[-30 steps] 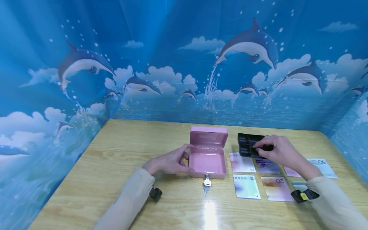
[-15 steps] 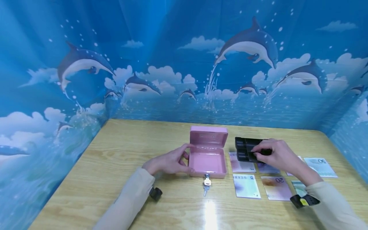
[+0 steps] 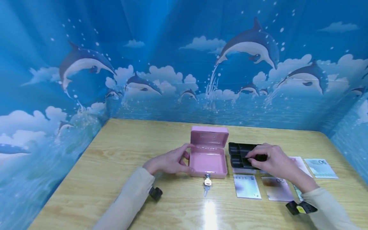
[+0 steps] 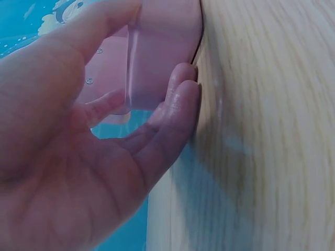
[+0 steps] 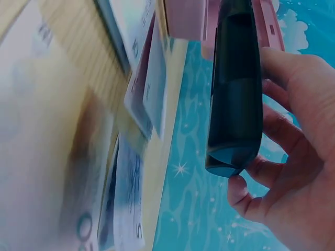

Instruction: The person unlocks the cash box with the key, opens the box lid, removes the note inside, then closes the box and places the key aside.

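My left hand (image 3: 172,160) holds the left side of an open pink cash box (image 3: 215,176), thumb at the front corner and index finger near the hinge. In the left wrist view the other fingers (image 4: 175,112) lie low along the box wall (image 4: 162,49), by the tabletop. A key (image 3: 207,182) sits in the box's front lock, with another hanging below it. Right of the box, my right hand (image 3: 274,161) grips a black compartment coin tray (image 3: 237,161). The right wrist view shows the tray (image 5: 238,104) raised off the table, its far end overlapping the cash box in view.
Stacks of banknotes (image 3: 248,187) lie in rows on the wooden table (image 3: 138,137), under and around the right forearm. A note marked 50 (image 3: 321,168) is at the far right. Behind the table hangs a blue dolphin curtain (image 3: 178,48).
The right hand has carried the coin tray left and towards me, closer to the cash box, covering more of the back row of notes. The left hand and box have stayed in place.
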`<state>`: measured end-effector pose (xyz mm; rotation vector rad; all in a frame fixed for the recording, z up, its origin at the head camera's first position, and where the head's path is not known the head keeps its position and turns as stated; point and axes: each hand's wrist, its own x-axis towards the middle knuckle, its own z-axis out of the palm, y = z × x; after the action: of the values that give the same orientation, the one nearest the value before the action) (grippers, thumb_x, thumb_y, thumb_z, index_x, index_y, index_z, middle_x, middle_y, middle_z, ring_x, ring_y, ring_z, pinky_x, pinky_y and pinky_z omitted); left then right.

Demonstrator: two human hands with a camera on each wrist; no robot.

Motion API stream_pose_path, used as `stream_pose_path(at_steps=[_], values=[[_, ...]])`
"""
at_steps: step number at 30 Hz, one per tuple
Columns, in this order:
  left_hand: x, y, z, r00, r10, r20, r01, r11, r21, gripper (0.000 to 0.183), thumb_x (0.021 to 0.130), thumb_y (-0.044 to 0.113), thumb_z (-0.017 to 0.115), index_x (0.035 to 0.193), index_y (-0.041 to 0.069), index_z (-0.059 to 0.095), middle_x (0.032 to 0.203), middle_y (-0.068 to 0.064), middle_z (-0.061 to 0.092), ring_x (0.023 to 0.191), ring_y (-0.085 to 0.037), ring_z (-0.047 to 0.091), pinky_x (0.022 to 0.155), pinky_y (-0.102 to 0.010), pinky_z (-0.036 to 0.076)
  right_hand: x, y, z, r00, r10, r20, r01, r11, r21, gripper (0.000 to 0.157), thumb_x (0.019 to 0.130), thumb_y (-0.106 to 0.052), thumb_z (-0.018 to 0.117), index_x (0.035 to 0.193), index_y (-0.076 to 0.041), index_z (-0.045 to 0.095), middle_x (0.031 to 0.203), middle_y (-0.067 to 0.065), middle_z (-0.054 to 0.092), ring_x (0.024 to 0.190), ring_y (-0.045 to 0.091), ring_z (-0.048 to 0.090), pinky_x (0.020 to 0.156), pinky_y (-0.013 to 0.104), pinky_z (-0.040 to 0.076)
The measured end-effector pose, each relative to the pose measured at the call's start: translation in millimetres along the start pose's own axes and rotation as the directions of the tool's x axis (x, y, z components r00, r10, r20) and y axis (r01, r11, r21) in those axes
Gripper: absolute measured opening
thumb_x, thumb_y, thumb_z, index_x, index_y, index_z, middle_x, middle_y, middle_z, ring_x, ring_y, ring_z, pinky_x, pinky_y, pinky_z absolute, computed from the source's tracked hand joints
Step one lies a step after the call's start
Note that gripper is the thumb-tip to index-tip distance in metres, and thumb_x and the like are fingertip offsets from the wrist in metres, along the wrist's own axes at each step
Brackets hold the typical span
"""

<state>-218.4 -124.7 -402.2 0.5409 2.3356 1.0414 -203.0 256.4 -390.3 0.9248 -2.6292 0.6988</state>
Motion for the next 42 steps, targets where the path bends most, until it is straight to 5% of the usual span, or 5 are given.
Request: stream_pose_path(at_steps=[17, 27, 42], values=[[-3.4, -4.0, -4.7, 0.999, 0.026, 0.030, -0.026, 1.000, -0.015, 0.091, 0.089, 0.030, 0.080, 0.161, 0.029, 0.023, 0.129, -0.004, 0.057, 0.099, -0.015, 0.061, 0.089, -0.033, 0.053, 9, -23, 9.7, 1.000, -0.024, -0.008, 0.024, 0.998, 0.064, 0.030, 0.078, -0.002, 0.083, 0.090, -0.029, 0.080, 0.088, -0.019, 0.074, 0.085, 0.000, 0.065, 0.073, 0.029, 0.058], [-2.5, -1.5, -5.1, 0.999, 0.019, 0.031, -0.018, 1.000, -0.011, 0.093, 0.088, 0.029, 0.081, 0.161, 0.028, 0.023, 0.129, -0.005, 0.058, 0.097, -0.016, 0.062, 0.087, -0.033, 0.054, 20, -36, 17.5, 0.993, 0.061, 0.097, -0.070, 0.993, 0.095, 0.022, 0.084, -0.009, 0.080, 0.094, -0.028, 0.080, 0.094, -0.016, 0.074, 0.092, 0.008, 0.068, 0.078, 0.032, 0.060], [-2.7, -3.7, -6.4, 1.000, 0.002, 0.028, -0.001, 1.000, -0.022, 0.091, 0.087, 0.031, 0.081, 0.159, 0.034, 0.026, 0.130, -0.004, 0.058, 0.099, -0.015, 0.064, 0.091, -0.034, 0.054, 33, -47, 30.7, 0.993, 0.026, 0.117, -0.044, 0.987, 0.155, 0.022, 0.087, -0.007, 0.078, 0.095, -0.028, 0.080, 0.092, -0.016, 0.074, 0.091, 0.009, 0.068, 0.078, 0.032, 0.058]])
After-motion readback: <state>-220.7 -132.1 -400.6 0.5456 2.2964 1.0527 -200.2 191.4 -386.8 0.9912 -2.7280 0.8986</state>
